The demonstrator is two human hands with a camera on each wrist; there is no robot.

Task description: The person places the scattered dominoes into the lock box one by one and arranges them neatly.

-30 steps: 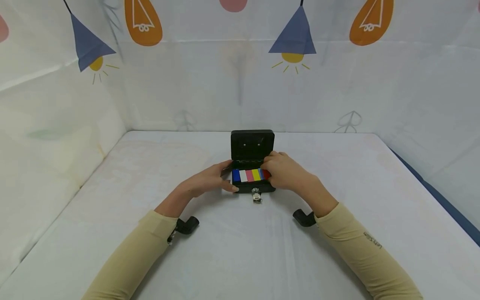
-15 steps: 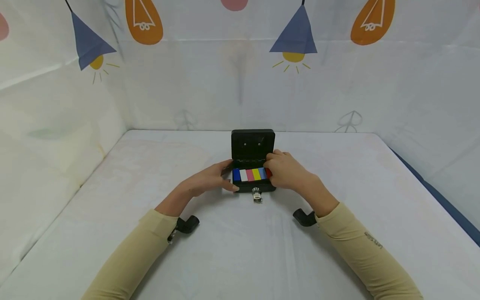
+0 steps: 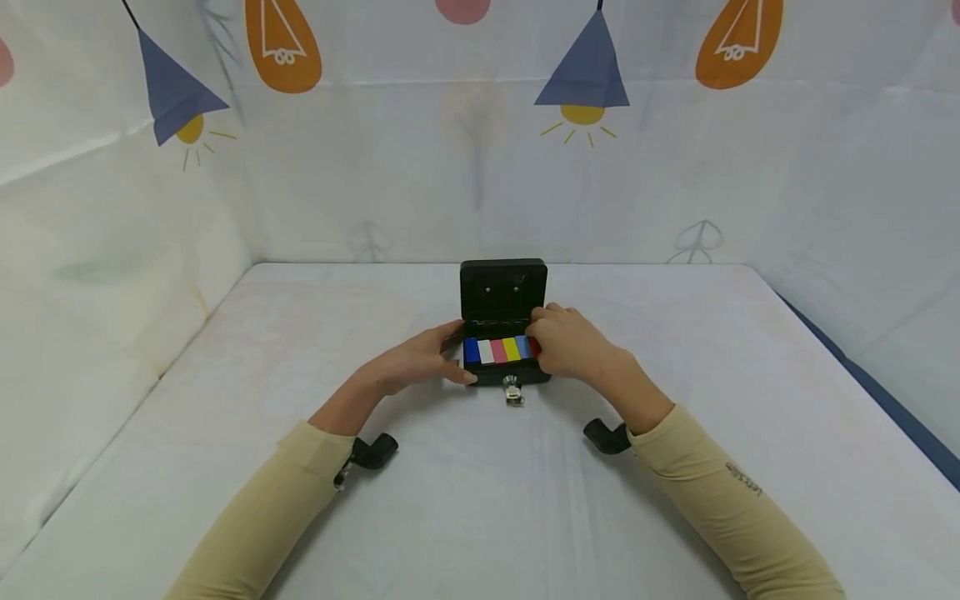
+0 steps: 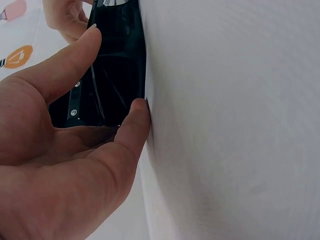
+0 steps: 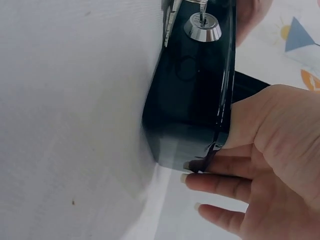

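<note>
A black cash box (image 3: 504, 287) stands with its lid raised and keys (image 3: 513, 393) hanging from its front lock (image 5: 202, 27). Inside lies a row of blocks: a dark blue block (image 3: 472, 350), a white block (image 3: 486, 352), a pink block (image 3: 498, 351), a yellow block (image 3: 512, 348), a light blue block (image 3: 523, 346) and a red block (image 3: 534, 346). My left hand (image 3: 416, 360) grips the box's left side, thumb at the front corner. At the right end, my right hand (image 3: 570, 342) pinches the red block, its thumb inside the rim; the fingertips inside are hidden.
A white cloth (image 3: 480, 500) covers the table, and white printed sheets (image 3: 480, 167) rise behind it and at both sides. Black wrist cameras (image 3: 375, 450) jut from both sleeves.
My right hand has shifted slightly right, uncovering more of the light blue block, which sits straighter in the row. The left hand and the box keep their places.
</note>
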